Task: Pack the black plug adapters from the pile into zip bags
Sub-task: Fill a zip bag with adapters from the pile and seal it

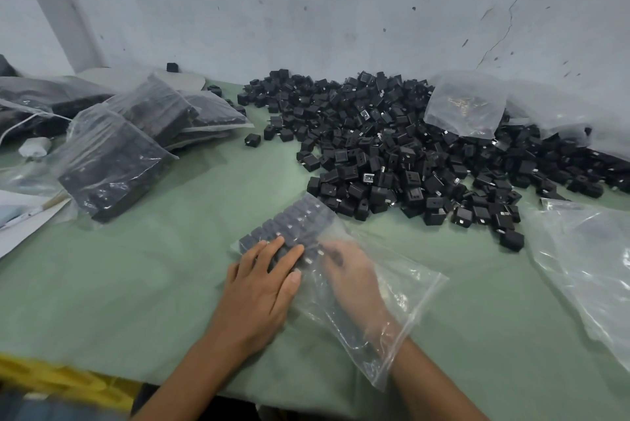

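Filling a zip bag [392,301] just in front of the pile [409,148] of black plug adapters; left hand [262,287] flat, fingers straight, on its packed rows [300,216]; right hand [351,281] inside, grip unclear through blur; filled bags [119,165] left of the pile; most adapters still loose.

A green-covered table [170,284] carries a big pile [392,154] of black adapters along its far side. Left of the pile lie filled bags [112,161], with one loose adapter [252,140] between. In front of the pile lies a part-filled zip bag [409,284]; at the pile's near right, an empty bag [586,267].
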### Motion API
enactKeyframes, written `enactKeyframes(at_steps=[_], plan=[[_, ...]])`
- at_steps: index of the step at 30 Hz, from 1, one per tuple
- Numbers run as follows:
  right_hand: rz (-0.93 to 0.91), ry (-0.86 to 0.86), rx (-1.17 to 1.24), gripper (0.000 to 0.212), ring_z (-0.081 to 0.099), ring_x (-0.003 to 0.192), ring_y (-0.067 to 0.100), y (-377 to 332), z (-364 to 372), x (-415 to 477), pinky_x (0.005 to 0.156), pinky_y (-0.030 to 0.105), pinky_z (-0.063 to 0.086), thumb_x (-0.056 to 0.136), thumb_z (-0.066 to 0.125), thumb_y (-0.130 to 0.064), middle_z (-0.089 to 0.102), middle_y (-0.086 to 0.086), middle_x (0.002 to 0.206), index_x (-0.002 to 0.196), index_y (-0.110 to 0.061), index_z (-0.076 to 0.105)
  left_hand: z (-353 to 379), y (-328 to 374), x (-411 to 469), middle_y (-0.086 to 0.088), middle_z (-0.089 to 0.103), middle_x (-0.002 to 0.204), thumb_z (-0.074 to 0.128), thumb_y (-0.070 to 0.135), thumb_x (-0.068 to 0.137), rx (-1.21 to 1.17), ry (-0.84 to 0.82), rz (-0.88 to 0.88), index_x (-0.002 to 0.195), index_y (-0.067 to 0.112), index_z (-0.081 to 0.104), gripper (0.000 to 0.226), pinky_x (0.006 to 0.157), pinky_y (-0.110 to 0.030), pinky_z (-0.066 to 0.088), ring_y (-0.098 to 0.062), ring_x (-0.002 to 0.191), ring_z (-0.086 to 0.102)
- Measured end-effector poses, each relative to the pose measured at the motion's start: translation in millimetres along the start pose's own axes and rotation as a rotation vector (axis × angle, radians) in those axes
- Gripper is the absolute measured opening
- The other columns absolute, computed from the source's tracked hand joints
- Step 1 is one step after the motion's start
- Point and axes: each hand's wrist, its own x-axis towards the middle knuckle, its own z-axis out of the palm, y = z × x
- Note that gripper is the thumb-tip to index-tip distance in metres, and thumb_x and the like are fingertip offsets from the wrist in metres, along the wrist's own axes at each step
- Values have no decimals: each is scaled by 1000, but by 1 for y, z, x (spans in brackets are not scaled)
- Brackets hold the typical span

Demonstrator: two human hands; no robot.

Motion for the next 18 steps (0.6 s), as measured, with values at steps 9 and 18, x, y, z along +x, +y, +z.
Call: enactKeyframes(at_steps=[9, 18], plan=[[15, -30, -48, 18, 57, 103, 19, 2, -2, -1, 96, 33, 44, 98, 62, -25, 64, -1, 104, 111, -17, 71, 0, 8, 18, 12, 27, 159, 4, 62, 96, 57, -26, -1, 149, 50, 36, 63, 113, -35, 6, -13, 145, 18], [88, -129, -194, 37, 56, 122, 32, -8, -11, -9, 93, 12, 43, 95, 52, 1, 60, 9, 122, 128, -15, 59, 1, 10, 19, 14, 44, 151, 12, 57, 100, 85, -9, -2, 143, 47, 47, 56, 106, -38, 19, -12, 140, 34]])
